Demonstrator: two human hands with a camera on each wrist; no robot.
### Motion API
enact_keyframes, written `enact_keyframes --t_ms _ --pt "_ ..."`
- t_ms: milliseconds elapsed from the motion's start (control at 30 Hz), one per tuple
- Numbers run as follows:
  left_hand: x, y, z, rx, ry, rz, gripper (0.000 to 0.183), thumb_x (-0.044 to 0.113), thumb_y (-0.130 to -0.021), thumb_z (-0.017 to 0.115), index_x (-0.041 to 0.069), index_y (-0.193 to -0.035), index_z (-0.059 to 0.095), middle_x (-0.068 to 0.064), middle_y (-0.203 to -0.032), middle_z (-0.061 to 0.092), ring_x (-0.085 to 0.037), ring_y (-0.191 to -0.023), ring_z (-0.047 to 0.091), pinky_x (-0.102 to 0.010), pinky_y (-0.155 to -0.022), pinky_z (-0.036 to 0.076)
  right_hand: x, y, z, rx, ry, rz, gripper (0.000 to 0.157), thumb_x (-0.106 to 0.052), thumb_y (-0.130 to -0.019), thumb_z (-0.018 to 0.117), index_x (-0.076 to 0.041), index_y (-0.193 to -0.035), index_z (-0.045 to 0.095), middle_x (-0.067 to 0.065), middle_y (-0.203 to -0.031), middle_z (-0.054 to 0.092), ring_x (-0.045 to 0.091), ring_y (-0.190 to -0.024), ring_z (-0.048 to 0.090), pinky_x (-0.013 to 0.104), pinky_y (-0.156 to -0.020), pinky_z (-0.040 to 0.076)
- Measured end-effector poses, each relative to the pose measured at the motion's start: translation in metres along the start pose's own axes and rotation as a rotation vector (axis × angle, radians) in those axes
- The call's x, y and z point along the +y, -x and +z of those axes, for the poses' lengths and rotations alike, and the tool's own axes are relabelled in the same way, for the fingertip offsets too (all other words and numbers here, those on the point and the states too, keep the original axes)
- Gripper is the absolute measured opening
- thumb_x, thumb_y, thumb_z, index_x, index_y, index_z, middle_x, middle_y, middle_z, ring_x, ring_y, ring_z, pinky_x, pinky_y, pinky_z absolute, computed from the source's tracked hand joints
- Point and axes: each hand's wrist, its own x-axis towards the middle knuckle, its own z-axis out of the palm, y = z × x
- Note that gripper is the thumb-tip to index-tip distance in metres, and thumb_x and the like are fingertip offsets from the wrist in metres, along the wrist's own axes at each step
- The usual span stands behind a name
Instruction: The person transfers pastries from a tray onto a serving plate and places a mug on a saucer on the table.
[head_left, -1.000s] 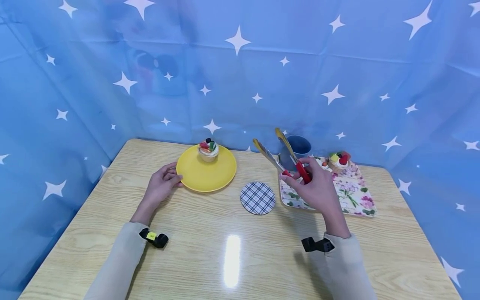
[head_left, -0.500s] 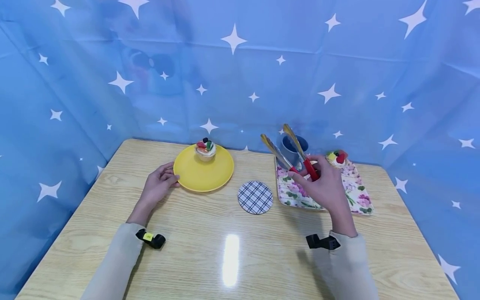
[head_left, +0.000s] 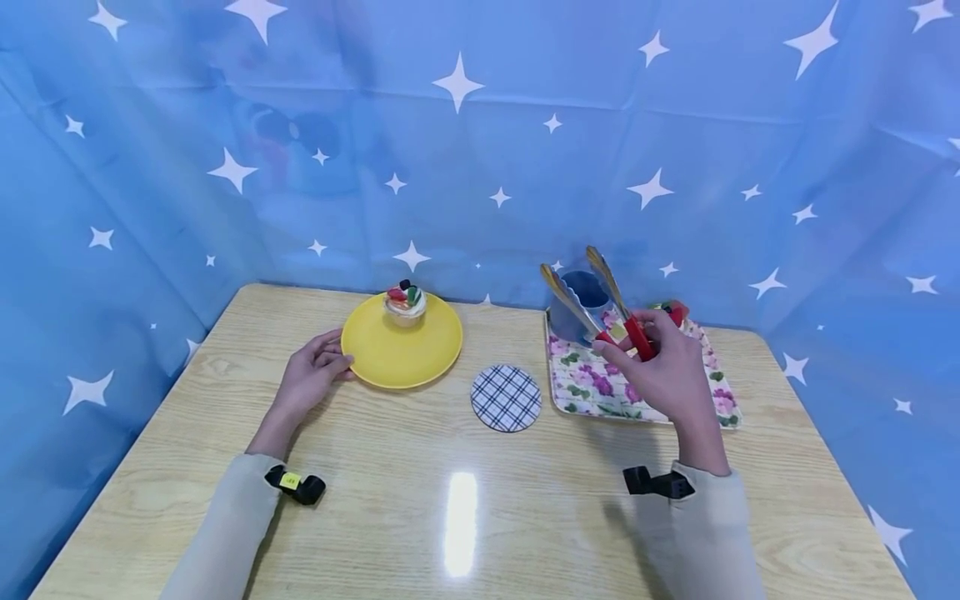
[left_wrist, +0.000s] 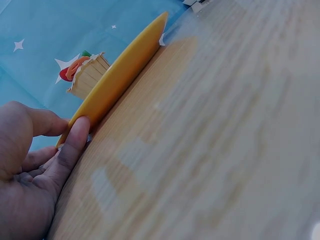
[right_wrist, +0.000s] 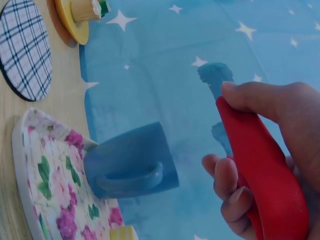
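— Hands? Right hand (head_left: 671, 371) raised over the floral tray (head_left: 585, 392), fingers curled round the red handles of the tongs (head_left: 600, 304); left hand (head_left: 309, 377) flat on the surface (head_left: 465, 508), fingers relaxed, fingertips (left_wrist: 77, 134) touching the rim of the yellow plate (head_left: 390, 354).

— And the tongs themselves?

— Held clear of the surface, gold tips apart and pointing up and away, just in front of the blue mug (head_left: 581, 292).

— Larger things first, then?

— Wooden surface, boxed in by a blue star-printed cloth (head_left: 480, 150). Floral tray at the right, blue mug standing on its far left corner. Yellow plate at the left, well apart from the tray. Checked round coaster (head_left: 506, 397) between plate and tray, touching neither.

— Smallest?

— Cupcake (head_left: 405, 302) upright on the far part of the yellow plate. Second cupcake (head_left: 675, 312) on the tray, mostly hidden behind the right hand.
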Motion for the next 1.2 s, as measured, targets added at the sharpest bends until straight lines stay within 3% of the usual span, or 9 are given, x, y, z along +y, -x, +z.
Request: enact_keyframes --t_ms 300,600,800,1033,1200 --pt "0.000 0.000 0.000 -0.007 0.012 0.005 0.061 0.013 -0.104 0.061 0.010 -0.159 0.035 -0.018 -0.123 0.056 -0.004 -0.089 0.069 -0.024 -0.086 0.066 0.009 0.000 -0.011 -0.011 0.009 0.073 0.078 -0.056 -0.089 0.074 -0.008 -0.145 0.050 0.024 -0.120 0.067 0.037 -0.098 0.064 0.029 -0.067 0.055" --pt "-0.002 -0.001 0.001 -0.002 0.023 -0.001 0.060 0.011 -0.104 0.061 0.010 -0.159 0.036 -0.015 -0.120 0.057 -0.005 -0.088 0.069 -0.025 -0.086 0.067 0.022 -0.001 -0.020 -0.009 0.025 0.121 0.078 -0.057 -0.091 0.072 -0.005 -0.144 0.049 0.026 -0.115 0.067 0.042 -0.106 0.062 0.041 -0.075 0.061" --pt "-0.002 -0.002 0.000 -0.001 0.017 -0.002 0.061 0.013 -0.104 0.061 0.010 -0.159 0.036 -0.014 -0.119 0.057 -0.006 -0.087 0.070 -0.025 -0.085 0.067 0.032 -0.002 -0.025 -0.015 0.047 0.166 0.079 -0.061 -0.090 0.071 -0.005 -0.141 0.049 0.027 -0.119 0.063 0.043 -0.107 0.058 0.035 -0.070 0.059" --pt "-0.001 -0.001 0.000 0.001 0.015 -0.003 0.060 0.012 -0.104 0.060 0.009 -0.159 0.036 -0.015 -0.120 0.056 -0.005 -0.087 0.069 -0.025 -0.085 0.067 0.048 -0.001 -0.030 -0.016 0.071 0.199 0.085 -0.065 -0.089 0.069 -0.004 -0.143 0.048 0.031 -0.128 0.058 0.046 -0.110 0.058 0.055 -0.078 0.064" --pt "-0.001 -0.001 0.001 0.002 0.023 -0.002 0.060 0.011 -0.104 0.060 0.009 -0.159 0.036 -0.015 -0.120 0.056 -0.004 -0.088 0.069 -0.025 -0.086 0.067 0.058 -0.001 -0.033 -0.018 0.086 0.206 0.086 -0.065 -0.089 0.069 -0.003 -0.145 0.047 0.032 -0.132 0.056 0.048 -0.112 0.057 0.058 -0.079 0.065"
